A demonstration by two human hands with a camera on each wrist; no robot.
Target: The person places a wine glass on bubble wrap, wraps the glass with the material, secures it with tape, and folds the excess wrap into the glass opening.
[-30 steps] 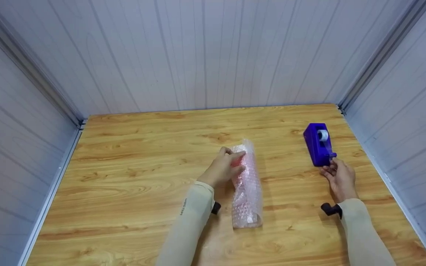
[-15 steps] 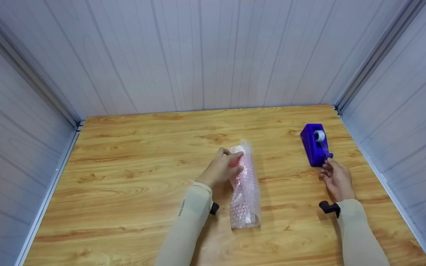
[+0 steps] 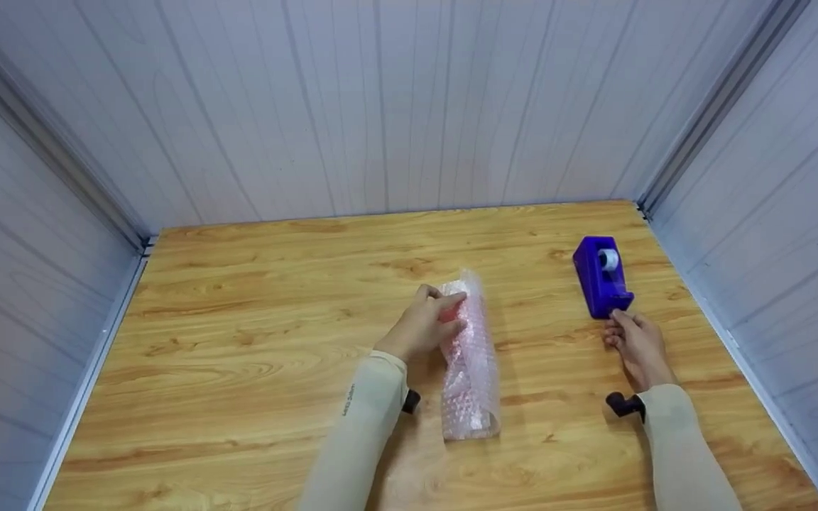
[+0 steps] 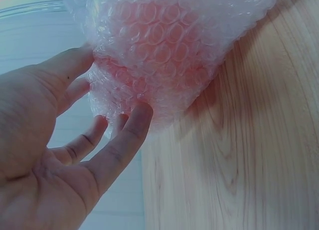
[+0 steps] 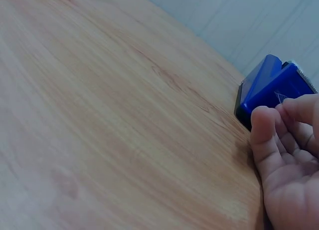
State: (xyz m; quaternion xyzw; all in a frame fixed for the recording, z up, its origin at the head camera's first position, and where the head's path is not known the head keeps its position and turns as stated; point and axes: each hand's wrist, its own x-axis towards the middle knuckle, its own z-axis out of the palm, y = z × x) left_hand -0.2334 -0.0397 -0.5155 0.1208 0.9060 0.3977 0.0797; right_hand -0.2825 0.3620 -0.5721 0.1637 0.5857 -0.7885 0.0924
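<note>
A roll of bubble wrap (image 3: 476, 369) lies lengthwise on the table, with something red showing through near its far end. My left hand (image 3: 423, 323) holds its left side there, the index finger and thumb lying over the wrap. In the left wrist view the fingertips (image 4: 143, 113) rest against the bubbled plastic (image 4: 159, 40). At the right stands a blue tape dispenser (image 3: 597, 280) carrying a white tape roll (image 3: 608, 260). My right hand (image 3: 640, 348) is at its front, thumb and index finger pinched together on a strip of clear tape, which barely shows.
The wood-grain table (image 3: 253, 355) is enclosed by a pale panelled back wall (image 3: 380, 106) and side walls. The right wall (image 3: 771, 213) stands close beyond the dispenser. A black wrist camera (image 3: 625, 404) sticks out from the right sleeve.
My right hand has moved down from the dispenser's cutting edge to just below its front. The left hand stays on the bubble wrap. The whole head view has shifted slightly.
</note>
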